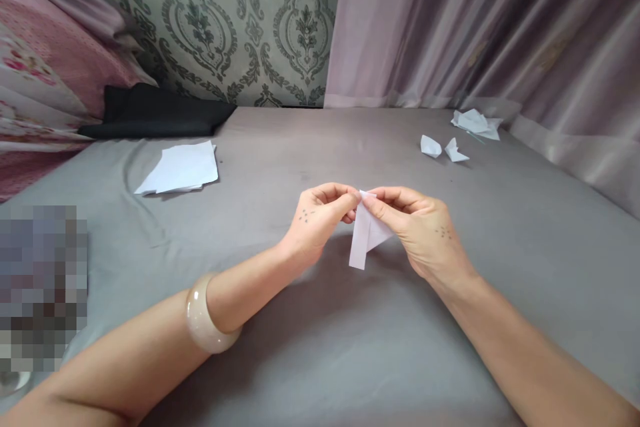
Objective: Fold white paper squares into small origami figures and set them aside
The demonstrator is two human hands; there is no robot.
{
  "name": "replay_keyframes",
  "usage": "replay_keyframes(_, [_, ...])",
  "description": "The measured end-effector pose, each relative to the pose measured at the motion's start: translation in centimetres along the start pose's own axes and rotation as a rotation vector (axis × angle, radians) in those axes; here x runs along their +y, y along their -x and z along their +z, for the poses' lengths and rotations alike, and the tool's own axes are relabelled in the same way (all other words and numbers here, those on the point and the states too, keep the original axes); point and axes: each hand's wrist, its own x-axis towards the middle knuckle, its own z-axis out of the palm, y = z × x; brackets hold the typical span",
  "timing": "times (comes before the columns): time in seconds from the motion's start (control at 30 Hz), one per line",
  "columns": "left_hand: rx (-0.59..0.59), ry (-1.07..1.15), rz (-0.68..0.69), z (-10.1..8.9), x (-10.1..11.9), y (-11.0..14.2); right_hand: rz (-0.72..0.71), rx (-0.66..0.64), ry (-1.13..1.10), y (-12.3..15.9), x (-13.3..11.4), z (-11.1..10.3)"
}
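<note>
Between my two hands is a piece of folded white paper (361,240), held up above the grey cloth. One narrow strip of it hangs down, and a pointed flap sticks out to the right behind that strip. My left hand (323,217) pinches the paper's top edge from the left, thumb against fingers. From the right, my right hand (417,217) pinches the same top edge, its thumb lying over the paper. Both sets of fingertips nearly meet there and partly hide the fold.
Grey cloth (280,360) covers the surface. A stack of white paper (185,168) lies at the left. Toward the back right are two small folded paper pieces (431,146) and a paper pile (476,123). Black fabric (160,113) rests at the back left; curtains (450,27) hang behind.
</note>
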Motion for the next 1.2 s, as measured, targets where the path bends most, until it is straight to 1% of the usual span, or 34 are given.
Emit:
replay_keyframes(0.13, [0.01, 0.001, 0.0, 0.0, 0.1, -0.1, -0.038, 0.019, 0.026, 0.0, 0.1, 0.1])
replay_keyframes(0.27, [0.029, -0.032, 0.021, -0.1, 0.1, -0.2, -0.11, 0.053, 0.102, 0.3, 0.2, 0.2])
replay_keyframes(0.33, [0.035, -0.04, 0.03, -0.1, 0.0, -0.3, -0.171, 0.068, 0.178, 0.5, 0.1, 0.3])
replay_keyframes(0.5, [0.026, -0.032, 0.025, -0.3, -0.3, -0.4, -0.377, 0.072, 0.399, 1.0, 0.1, 0.5])
replay_keyframes(0.67, [0.016, -0.032, 0.016, -0.6, -0.5, -0.6, -0.529, 0.084, 0.601, 1.4, 0.6, 0.7])
replay_keyframes(0.83, [-0.012, 0.019, -0.007, -0.8, -0.7, -0.9, -0.671, 0.086, 0.851, 1.5, 1.2, 0.7])
replay_keyframes(0.93, [-0.028, 0.059, -0.04, -0.9, -0.6, -1.0, -0.722, 0.071, 1.025, 1.7, 1.1, 0.7])
replay_keyframes(1.07, [-0.016, 0.108, -0.094, -0.8, -0.5, -1.0, -0.761, 0.044, 1.246, 1.9, 0.7, 1.1])
replay_keyframes(1.2, [0.014, 0.076, -0.096, -0.9, -0.8, -1.2, -0.753, 0.007, 1.316, 2.3, 0.7, 2.0])
